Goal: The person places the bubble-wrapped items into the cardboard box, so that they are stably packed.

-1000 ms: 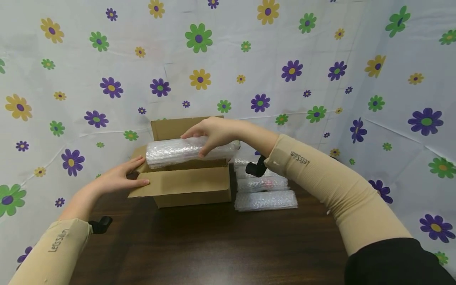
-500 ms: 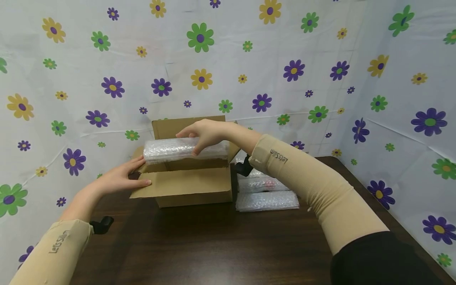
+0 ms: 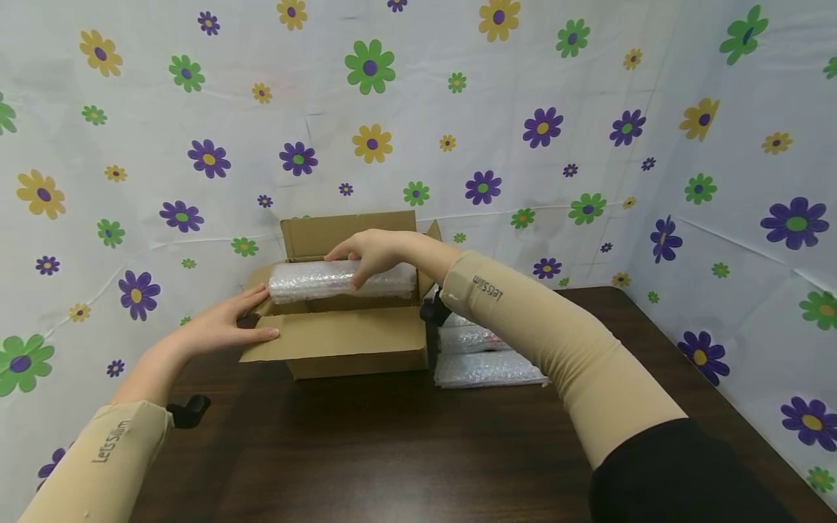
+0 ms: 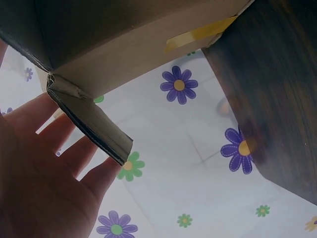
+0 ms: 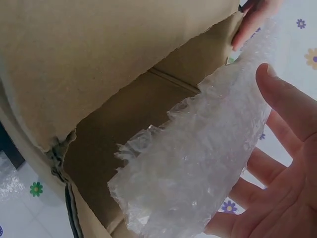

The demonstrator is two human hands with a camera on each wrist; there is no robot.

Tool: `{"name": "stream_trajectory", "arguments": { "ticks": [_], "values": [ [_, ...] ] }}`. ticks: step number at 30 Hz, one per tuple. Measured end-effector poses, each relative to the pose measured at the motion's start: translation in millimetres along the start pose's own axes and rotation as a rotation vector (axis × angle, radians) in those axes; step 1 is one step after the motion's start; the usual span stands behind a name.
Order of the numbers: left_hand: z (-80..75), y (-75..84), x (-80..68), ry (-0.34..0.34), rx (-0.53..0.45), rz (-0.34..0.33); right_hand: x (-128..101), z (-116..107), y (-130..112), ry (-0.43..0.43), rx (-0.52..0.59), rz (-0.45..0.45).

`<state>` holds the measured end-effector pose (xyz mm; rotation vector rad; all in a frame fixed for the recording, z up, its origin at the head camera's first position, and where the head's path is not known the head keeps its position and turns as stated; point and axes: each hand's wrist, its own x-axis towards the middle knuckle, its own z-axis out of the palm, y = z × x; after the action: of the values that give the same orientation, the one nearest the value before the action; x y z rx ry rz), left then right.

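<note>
My right hand [image 3: 379, 250] holds a long bubble-wrapped bundle [image 3: 304, 282] level at the mouth of a cardboard box [image 3: 346, 338]. Thumb in front and fingers behind, it grips the bundle from above; what is inside the wrap cannot be made out. In the right wrist view the bundle [image 5: 188, 153] lies along the box opening, between thumb and fingers. At the box's left end, my left hand [image 3: 216, 327] rests on the flaps, thumb straight along the front one. From the left wrist, its fingers [image 4: 37, 114] reach straight against the side flap [image 4: 94, 119].
Several more bubble-wrapped bundles [image 3: 487, 368] lie in a row right of the box, partly hidden by my right arm. The box stands with flaps raised on a dark wooden table [image 3: 392, 450]. A flower-print cloth [image 3: 418, 109] hangs behind and at the right.
My right hand has carried the bundle slightly left, then down closer into the box opening. The right forearm has swung left over the other bundles. My left hand stays on the flaps.
</note>
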<state>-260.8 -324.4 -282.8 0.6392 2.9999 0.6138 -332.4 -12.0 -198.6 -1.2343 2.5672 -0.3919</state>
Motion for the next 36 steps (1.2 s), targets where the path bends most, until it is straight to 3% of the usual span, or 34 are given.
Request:
{"name": "stream_trajectory", "arguments": {
  "ticks": [7,20,36],
  "values": [
    [-0.5,0.3,0.1,-0.009,0.000,-0.011,8.7,5.5,3.9,-0.033,0.010,0.053],
    [-0.8,0.7,2.2,-0.011,0.007,-0.014,17.4,17.8,6.7,-0.069,0.005,0.029],
    [-1.4,2.6,1.5,-0.021,-0.001,-0.021,22.2,25.1,13.6,-0.035,-0.031,0.056]
  ]
}}
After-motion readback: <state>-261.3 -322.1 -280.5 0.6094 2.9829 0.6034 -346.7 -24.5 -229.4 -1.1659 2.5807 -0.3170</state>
